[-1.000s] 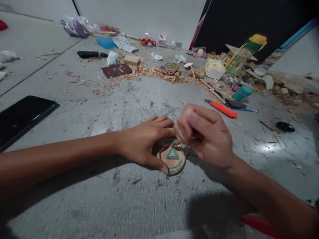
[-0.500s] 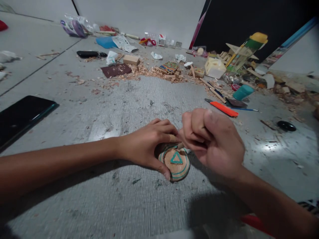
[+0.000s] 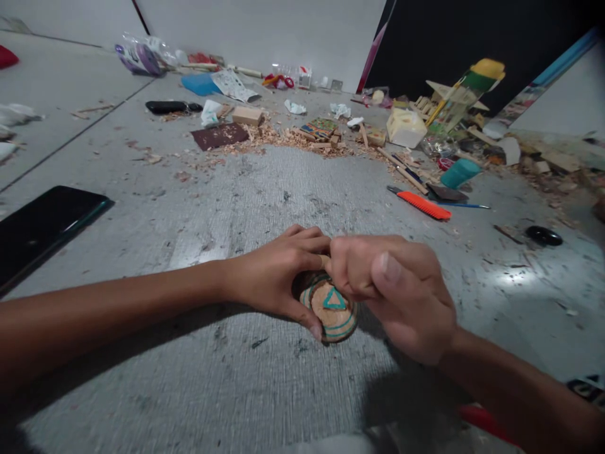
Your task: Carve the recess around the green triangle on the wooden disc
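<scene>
A round wooden disc (image 3: 338, 317) lies flat on the grey surface, marked with green rings and a raised green triangle. My left hand (image 3: 288, 271) curls around its left and far sides, the thumb pressed to the near left edge. Over the disc's far right part, my right hand (image 3: 394, 287) is closed in a fist, its thumb on top. Whatever it grips is hidden by the fingers, which touch or nearly touch my left fingertips.
An orange-handled cutter (image 3: 424, 205) lies ahead on the right, near a teal cylinder (image 3: 462, 173). A black phone (image 3: 45, 230) rests at left. Wood shavings (image 3: 278, 139), a brown sheet (image 3: 220, 135) and a wood block (image 3: 247, 116) lie farther off. Clutter lines the back right.
My right fist has turned and moved slightly left and down over the disc, covering its far right rim. My left hand and the disc have stayed nearly still.
</scene>
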Demonstrator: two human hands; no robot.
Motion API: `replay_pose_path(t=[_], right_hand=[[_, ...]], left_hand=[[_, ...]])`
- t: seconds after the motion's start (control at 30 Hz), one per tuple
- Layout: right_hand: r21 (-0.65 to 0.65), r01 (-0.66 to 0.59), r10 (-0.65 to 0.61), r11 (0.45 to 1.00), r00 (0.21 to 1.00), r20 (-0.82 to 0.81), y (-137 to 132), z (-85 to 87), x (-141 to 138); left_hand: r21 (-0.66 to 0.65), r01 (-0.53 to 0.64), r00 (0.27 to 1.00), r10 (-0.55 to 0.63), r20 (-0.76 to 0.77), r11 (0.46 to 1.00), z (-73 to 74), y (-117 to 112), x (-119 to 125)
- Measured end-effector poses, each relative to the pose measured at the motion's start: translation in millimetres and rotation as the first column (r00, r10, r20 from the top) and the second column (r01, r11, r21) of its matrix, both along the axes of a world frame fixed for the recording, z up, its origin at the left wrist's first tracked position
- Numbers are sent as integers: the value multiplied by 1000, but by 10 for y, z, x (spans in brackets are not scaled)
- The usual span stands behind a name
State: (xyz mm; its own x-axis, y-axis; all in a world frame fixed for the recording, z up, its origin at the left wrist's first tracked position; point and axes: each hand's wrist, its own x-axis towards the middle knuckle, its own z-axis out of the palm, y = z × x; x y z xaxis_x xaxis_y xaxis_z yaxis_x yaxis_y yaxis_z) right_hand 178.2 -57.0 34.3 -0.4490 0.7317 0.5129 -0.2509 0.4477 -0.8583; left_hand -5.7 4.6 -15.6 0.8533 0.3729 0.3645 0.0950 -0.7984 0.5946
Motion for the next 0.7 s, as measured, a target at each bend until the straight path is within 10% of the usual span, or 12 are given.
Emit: replay_pose_path(t=[0.4, 0.7], right_hand=[[-118, 189, -201, 975, 974, -102, -84, -99, -144], [-94, 349, -336, 932, 933, 128, -3, -128, -200]], left_hand=[[-291, 41, 948, 55, 314, 956, 330, -97, -82], [11, 128, 965, -127, 229, 992, 1062, -92, 412]])
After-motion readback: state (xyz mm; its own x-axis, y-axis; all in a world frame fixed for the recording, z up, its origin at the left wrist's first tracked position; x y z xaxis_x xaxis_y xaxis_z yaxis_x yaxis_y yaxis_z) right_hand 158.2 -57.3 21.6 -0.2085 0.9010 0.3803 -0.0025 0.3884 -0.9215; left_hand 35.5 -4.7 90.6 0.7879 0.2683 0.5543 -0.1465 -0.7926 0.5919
